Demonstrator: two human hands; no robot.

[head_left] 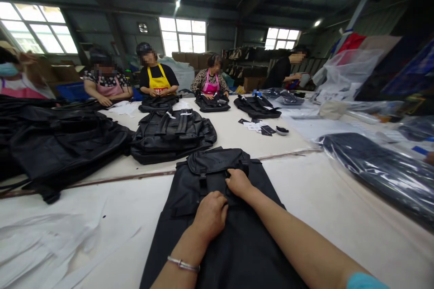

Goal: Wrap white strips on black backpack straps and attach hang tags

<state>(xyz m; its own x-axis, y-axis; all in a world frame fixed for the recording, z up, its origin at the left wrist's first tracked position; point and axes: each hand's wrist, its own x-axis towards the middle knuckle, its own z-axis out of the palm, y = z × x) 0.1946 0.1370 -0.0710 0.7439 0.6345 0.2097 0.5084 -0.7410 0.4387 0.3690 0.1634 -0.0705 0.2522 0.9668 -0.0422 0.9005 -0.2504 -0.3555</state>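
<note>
A black backpack (251, 248) lies flat in front of me, its flap (217, 160) at the far end. One dark strap with a buckle (202, 182) hangs down from the flap's left side. My right hand (239, 182) is closed on the dark strap at the flap's right side, thumb and fingers pinched together. Nearer to me and to the left, my left hand (210, 214) rests on the bag's front, its fingers curled in and closed on a part of the backpack. Which part that is stays hidden beneath the fingers.
Beyond lie more black backpacks (172, 135), with a dark pile of bags (64, 144) at left. Cards (256, 126) and a small dish (282, 131) sit mid-table. Plastic-wrapped bags (376, 167) are at right, white strips (44, 243) at lower left. Several co-workers sit or stand opposite.
</note>
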